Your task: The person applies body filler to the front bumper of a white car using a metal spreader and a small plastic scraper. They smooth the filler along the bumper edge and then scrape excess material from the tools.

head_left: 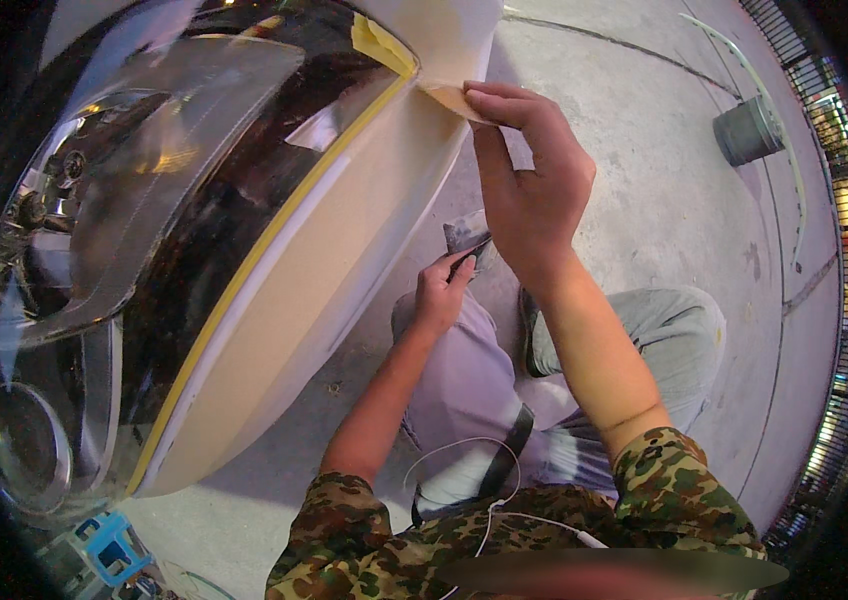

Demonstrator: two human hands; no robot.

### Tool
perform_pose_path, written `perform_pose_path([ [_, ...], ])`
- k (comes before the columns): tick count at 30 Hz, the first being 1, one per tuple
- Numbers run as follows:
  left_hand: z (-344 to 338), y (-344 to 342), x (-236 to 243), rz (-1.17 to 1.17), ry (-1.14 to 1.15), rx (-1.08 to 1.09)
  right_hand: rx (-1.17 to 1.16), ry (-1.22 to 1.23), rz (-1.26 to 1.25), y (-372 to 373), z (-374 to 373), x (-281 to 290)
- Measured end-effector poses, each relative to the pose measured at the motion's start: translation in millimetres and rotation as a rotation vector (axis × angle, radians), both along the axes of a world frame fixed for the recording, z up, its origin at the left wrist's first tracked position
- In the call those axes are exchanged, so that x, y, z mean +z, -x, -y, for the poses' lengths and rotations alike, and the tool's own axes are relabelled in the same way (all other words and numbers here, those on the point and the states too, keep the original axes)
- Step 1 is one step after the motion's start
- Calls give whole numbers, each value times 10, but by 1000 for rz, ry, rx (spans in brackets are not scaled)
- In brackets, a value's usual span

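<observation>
My right hand pinches a folded tan sheet of sandpaper between thumb and fingers. The sheet lies against the upper end of a car's bumper panel, whose surface is dull beige and white. Yellow masking tape runs along the panel's edge beside the headlight, with a loose flap at the top. Lower down, my left hand is closed around a dark grey flat piece, apart from the panel and over my knee. Its exact kind is unclear.
A grey bucket stands on the concrete floor at the far right, beside a long pale curved strip. A blue plastic object sits at the lower left. White earphone cable hangs across my lap.
</observation>
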State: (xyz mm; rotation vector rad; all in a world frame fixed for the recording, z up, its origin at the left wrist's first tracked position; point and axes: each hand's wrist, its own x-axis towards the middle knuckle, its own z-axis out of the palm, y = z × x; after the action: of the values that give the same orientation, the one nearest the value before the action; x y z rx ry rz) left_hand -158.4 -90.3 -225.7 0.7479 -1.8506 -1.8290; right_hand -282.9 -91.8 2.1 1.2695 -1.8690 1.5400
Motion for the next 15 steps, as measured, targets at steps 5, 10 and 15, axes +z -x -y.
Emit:
perform_pose_path([
  [5, 11, 26, 39, 3, -21, -14, 64, -48, 40, -41, -26, 14],
  [10, -11, 0, 54, 44, -20, -11, 185, -194, 16, -92, -118, 98],
  [15, -117, 115, -61, 31, 227, 188, 324, -191, -29, -287, -171, 92],
])
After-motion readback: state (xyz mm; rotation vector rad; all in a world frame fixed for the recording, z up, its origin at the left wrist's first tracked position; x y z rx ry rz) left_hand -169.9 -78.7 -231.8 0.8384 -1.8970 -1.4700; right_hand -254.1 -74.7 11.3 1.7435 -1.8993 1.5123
